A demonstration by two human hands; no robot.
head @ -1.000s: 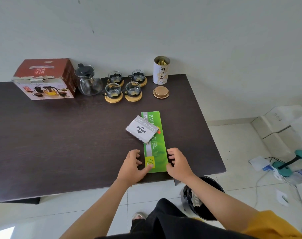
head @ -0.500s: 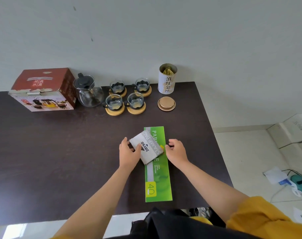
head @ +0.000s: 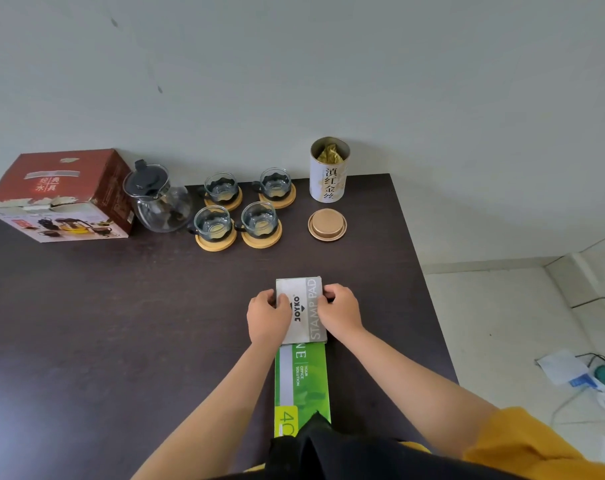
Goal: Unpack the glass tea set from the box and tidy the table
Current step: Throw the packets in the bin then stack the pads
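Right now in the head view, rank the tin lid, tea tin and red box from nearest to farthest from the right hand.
From the right hand:
1. Tin lid, just beyond it, slightly left.
2. Tea tin, behind the lid by the wall.
3. Red box, far-left corner.

Left hand (head: 268,317) and right hand (head: 341,310) extended (fingers curled).

Plain room, soft daylight.
I see a dark counter (head: 121,306) against a pale wall (head: 294,64), with light floor tiles (head: 495,323) right.
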